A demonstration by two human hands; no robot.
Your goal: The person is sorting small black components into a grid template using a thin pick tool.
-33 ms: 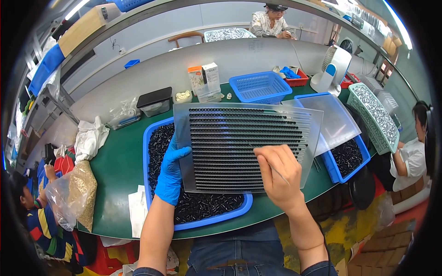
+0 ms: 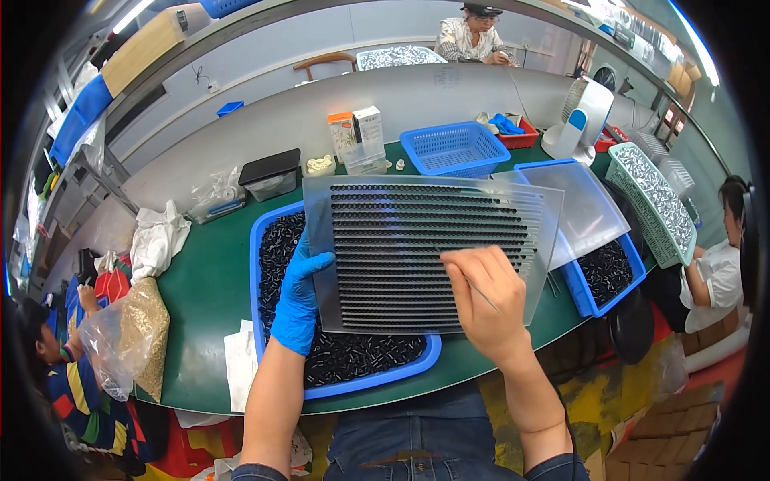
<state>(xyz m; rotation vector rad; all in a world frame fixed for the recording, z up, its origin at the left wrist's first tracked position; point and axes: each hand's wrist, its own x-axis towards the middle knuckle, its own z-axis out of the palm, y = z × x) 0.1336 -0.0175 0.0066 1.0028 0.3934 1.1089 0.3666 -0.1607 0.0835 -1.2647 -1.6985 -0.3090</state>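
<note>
The gloved left hand (image 2: 295,293) grips the left edge of the clear panel (image 2: 547,220), above the blue tray (image 2: 253,272). The panel appears stiff, light, slick, possibly brittle; bare margins suit holding. The right hand (image 2: 501,289) pinches a thin tool (image 2: 486,299), tip indistinct.

- Worktop (image 2: 200,309): green surface, beneath and around the right fingers (image 2: 485,268).
- Partition (image 2: 321,100): grey, upright, beyond the fingers.
- Rear wall (image 2: 277,48): pale grey, farther beyond the fingers.
- Chair (image 2: 325,61): brown curved backrest, beyond the fingers to the left.
- Metal beam (image 2: 233,22): grey, overhead, far left of the fingers.
- Light tubes (image 2: 134,16): lit, high to either side of the fingers.
- Floor (image 2: 589,401): yellow with dark patches, lower right of the fingers.
</note>
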